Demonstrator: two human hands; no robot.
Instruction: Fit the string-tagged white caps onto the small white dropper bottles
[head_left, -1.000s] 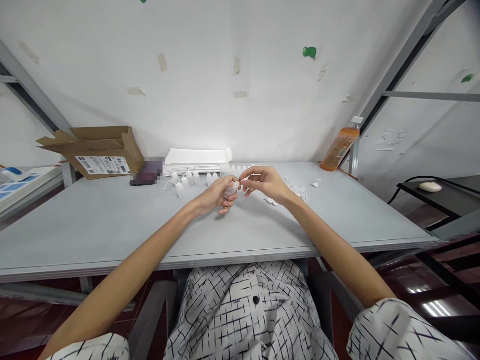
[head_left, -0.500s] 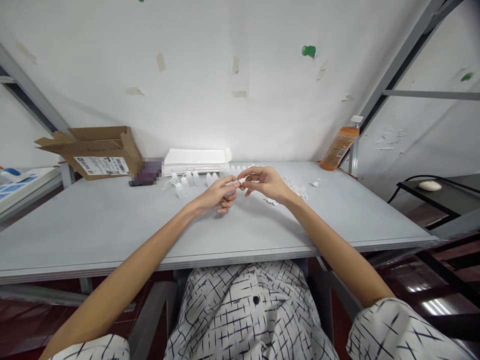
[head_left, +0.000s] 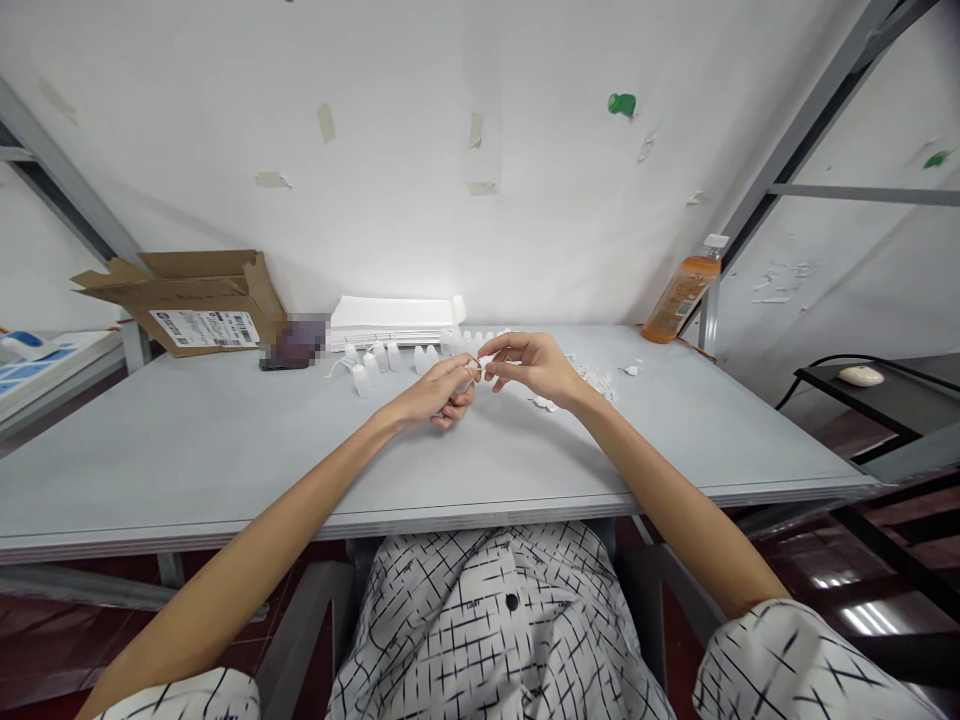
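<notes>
My left hand [head_left: 442, 391] is closed around a small white piece, mostly covered by the fingers, above the grey table [head_left: 480, 465]. Just to its right, my right hand [head_left: 531, 364] has thumb and fingertips pinched on something too small to make out, close to the left thumb. Several small white bottles [head_left: 361, 380] stand left of the hands, some with thin strands at their tops. More white pieces stand in a row behind the hands. A pile of white parts [head_left: 598, 386] lies right of my right hand, partly hidden by it.
An open cardboard box [head_left: 202, 305] stands at the back left, beside a dark purple object [head_left: 298, 343]. White sheets [head_left: 394, 315] are stacked by the wall. An orange drink bottle [head_left: 682, 295] leans at the back right. One small white piece [head_left: 631, 370] lies apart.
The fingertips of my two hands have drawn slightly apart, and a bit of white shows between them. The view has shifted very slightly.
</notes>
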